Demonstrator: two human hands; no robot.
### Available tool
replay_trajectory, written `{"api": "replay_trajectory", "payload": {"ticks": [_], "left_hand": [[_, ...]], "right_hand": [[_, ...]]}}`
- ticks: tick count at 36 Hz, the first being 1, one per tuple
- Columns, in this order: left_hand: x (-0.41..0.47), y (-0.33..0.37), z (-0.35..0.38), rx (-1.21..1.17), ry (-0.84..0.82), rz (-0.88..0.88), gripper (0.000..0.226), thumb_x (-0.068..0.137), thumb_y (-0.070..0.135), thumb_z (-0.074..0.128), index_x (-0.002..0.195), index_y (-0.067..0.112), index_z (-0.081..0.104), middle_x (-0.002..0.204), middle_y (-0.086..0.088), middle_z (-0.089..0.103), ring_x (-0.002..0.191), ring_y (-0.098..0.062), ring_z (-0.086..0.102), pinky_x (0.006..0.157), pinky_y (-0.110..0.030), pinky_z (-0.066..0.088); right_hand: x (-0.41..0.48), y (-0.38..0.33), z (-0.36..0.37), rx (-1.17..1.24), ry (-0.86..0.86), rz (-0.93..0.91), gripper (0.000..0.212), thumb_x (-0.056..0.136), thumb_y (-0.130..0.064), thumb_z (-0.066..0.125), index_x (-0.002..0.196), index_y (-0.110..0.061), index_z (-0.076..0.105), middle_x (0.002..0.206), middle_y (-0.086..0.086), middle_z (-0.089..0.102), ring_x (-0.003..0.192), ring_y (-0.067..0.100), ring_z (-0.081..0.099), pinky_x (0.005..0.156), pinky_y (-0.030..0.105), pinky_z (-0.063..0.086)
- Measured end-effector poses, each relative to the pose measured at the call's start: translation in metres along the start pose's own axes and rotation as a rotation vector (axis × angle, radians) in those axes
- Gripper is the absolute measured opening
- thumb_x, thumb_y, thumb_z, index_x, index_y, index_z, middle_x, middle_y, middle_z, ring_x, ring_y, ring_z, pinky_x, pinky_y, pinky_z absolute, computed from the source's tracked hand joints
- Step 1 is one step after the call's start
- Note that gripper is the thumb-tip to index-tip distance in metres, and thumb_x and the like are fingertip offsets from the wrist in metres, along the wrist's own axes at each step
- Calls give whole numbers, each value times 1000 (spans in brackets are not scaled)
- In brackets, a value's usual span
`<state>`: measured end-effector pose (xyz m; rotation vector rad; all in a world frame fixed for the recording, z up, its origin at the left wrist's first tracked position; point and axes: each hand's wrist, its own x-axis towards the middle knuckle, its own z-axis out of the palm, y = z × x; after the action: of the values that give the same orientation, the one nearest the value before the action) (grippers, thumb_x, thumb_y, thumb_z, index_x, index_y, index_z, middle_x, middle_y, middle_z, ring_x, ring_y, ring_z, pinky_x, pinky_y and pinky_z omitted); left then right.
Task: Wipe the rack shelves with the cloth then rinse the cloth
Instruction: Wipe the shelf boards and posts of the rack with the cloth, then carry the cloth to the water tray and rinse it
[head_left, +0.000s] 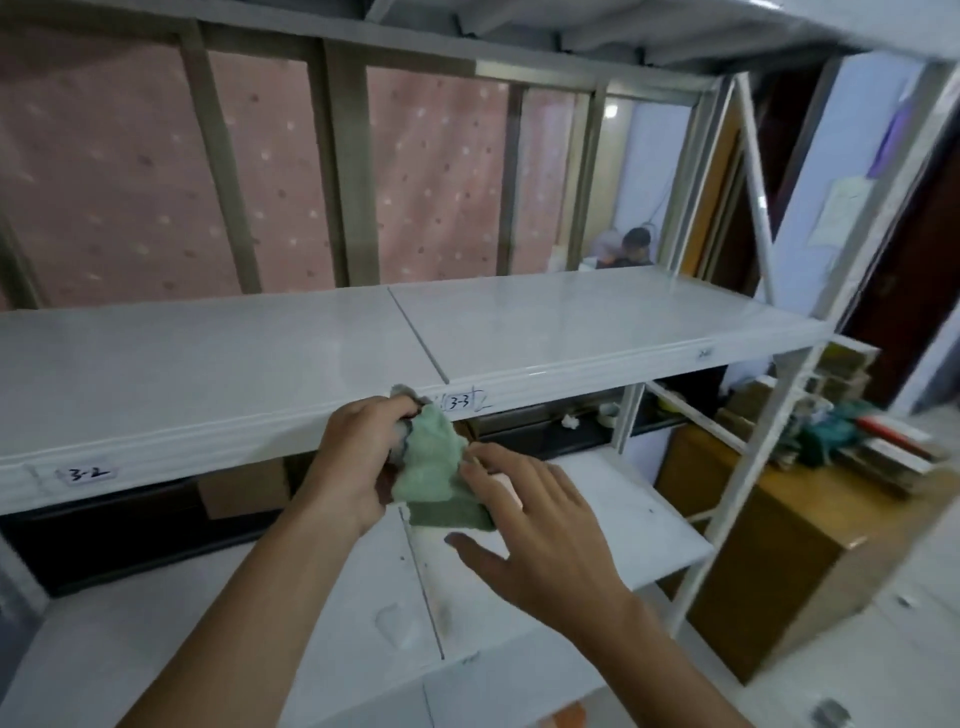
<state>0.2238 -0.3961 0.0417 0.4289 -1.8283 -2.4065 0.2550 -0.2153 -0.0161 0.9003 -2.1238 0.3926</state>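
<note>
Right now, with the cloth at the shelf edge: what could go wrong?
1. The cloth is bunched in the left hand, so little of it may meet the shelf and patches could be missed.
2. It hangs right beside the 3-3 label; a wipe along that edge, if the cloth is damp, might smear the writing or lift the label.

Both bare forearms reach forward. The left hand (358, 462) curls (knuckles up) round a crumpled green cloth (434, 462); the right hand (540, 530) spreads its fingers, palm down.
</note>
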Motion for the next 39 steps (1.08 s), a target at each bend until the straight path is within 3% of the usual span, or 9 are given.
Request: {"api": "replay_trajectory", "payload": {"ticks": [4, 8, 16, 19, 23, 29, 31, 34, 39], "left_hand": [[4, -16, 51, 14, -108, -37, 10, 83, 19, 71, 75, 14, 72, 69, -14, 68, 74, -32, 67, 84, -52, 56], [2, -30, 116, 37, -206, -37, 6, 88, 17, 70, 87, 14, 75, 81, -14, 73, 76, -29, 70, 80, -45, 58], [-3, -51, 237, 12, -322, -56, 14, 91, 19, 68, 79, 15, 75, 80, -13, 73, 75, -32, 69, 80, -46, 53], [-7, -51, 275, -10, -329, -60, 7, 87, 18, 70, 81, 16, 74, 81, -14, 69, 74, -30, 67, 78, -43, 54], [-9, -51, 308, -65, -272, -9, 12, 96, 21, 66, 88, 17, 75, 80, -7, 75, 67, -23, 71, 50, -26, 54], [-17, -46, 331, -282, -325, 39, 29, 100, 47, 62, 104, 21, 74, 110, -6, 78, 98, -24, 76, 93, -44, 58], [-23, -47, 333, -311, -359, 45, 48, 91, 55, 64, 121, 18, 70, 119, -9, 78, 110, -29, 75, 98, -51, 58], [-24, -50, 334, -303, -309, 115, 52, 82, 34, 76, 128, 11, 65, 121, -12, 77, 110, -29, 75, 83, -48, 63], [-7, -40, 315, -329, -147, 145, 22, 93, 8, 70, 114, 7, 71, 116, -14, 78, 106, -28, 75, 78, -41, 61]], "right_hand": [[-18, 29, -25, -23, 165, 112, 23, 93, -28, 66, 107, -10, 71, 120, 3, 67, 103, 19, 63, 81, 31, 52], [-41, 72, -61, -65, 210, 208, 13, 93, -19, 66, 99, -9, 72, 110, 1, 71, 93, 15, 68, 70, 33, 55], [-84, 173, -129, -231, -140, 111, 63, 90, -62, 57, 136, -20, 49, 139, 0, 54, 121, 16, 54, 96, 29, 48], [-85, 208, -143, -180, 67, 95, 39, 94, -47, 63, 117, -16, 65, 121, 0, 66, 105, 16, 62, 84, 30, 53], [-73, 244, -160, -37, 268, 162, 17, 97, -29, 62, 99, -13, 68, 95, -3, 72, 78, 12, 65, 59, 31, 54], [-37, 270, -173, 312, 265, 523, 18, 102, -37, 47, 98, -21, 53, 66, -6, 61, 60, 13, 58, 43, 27, 41], [-21, 274, -172, 420, 260, 646, 17, 102, -38, 47, 101, -23, 55, 69, -5, 64, 64, 10, 61, 47, 29, 44], [-2, 286, -167, 675, 252, 842, 18, 100, -41, 50, 105, -28, 61, 86, -5, 71, 79, 9, 67, 65, 38, 60], [19, 292, -154, 1011, 169, 980, 33, 90, -51, 61, 107, -24, 68, 100, -2, 73, 93, 16, 71, 84, 45, 59]]}}
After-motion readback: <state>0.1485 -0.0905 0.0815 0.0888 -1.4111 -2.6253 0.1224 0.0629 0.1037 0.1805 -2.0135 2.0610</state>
